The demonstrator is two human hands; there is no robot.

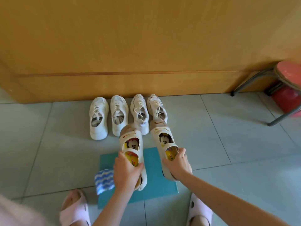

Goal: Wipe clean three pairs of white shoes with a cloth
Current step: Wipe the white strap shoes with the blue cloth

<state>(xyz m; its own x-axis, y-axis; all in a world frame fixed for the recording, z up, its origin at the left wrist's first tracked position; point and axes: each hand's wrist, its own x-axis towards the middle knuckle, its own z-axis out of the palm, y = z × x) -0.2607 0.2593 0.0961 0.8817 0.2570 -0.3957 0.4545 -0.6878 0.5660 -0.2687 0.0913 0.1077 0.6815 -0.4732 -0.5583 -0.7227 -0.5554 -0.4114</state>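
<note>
1. Left lace-up pair [98, 105] and right lace-up pair [138, 103] stand side by side on the floor [228, 144], toes at the wall panel [130, 46].
2. Mat [153, 185] lies before them, with the cloth [104, 180] at its left edge.
3. Over the mat, the left grip [125, 170] holds the left strap shoe [130, 134] and the right grip [177, 163] holds the right strap shoe [160, 129].
4. Stool [286, 74] stands far right.

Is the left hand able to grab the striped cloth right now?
Probably not yet: the left hand grips a shoe. The cloth lies uncovered right beside it, reachable once the shoe is down.

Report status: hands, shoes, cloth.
Left hand grips left strap shoe; right hand grips right strap shoe. Cloth lies untouched at teal mat's left edge. Nothing in the way.
</note>
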